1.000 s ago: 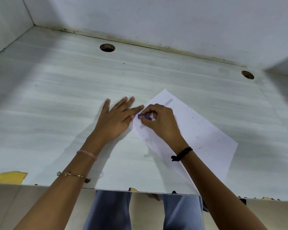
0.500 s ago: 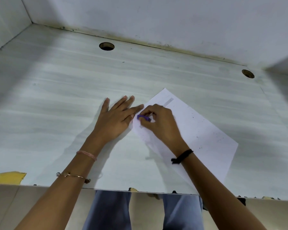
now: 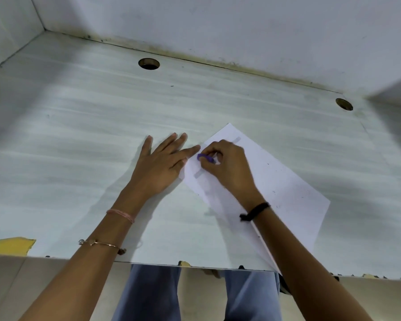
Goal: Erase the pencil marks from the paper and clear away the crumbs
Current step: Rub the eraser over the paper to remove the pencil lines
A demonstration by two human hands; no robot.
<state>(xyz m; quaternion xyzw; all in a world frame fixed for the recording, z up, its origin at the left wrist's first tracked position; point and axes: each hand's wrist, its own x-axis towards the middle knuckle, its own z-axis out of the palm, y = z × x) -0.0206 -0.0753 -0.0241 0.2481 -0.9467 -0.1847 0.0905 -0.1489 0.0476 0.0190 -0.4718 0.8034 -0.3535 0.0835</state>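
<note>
A white sheet of paper (image 3: 287, 186) lies slanted on the pale desk (image 3: 79, 135), right of centre. Grey pencil strokes show near its upper-left edge, partly hidden under my right hand. Small dark crumbs speckle the sheet's right half. My right hand (image 3: 227, 167) pinches a small purple eraser (image 3: 205, 158) against the paper near its left edge. My left hand (image 3: 162, 163) lies flat with fingers spread, its fingertips pressing the paper's left edge to the desk.
Two round cable holes, one (image 3: 149, 63) at the back left and one (image 3: 344, 104) at the back right, pierce the desk. White walls close the back and left. A yellow scrap (image 3: 9, 245) sits at the chipped front edge. My knees show below.
The eraser and my right hand have shifted slightly along the pencil stroke. My left hand stays pressed on the paper's edge.
</note>
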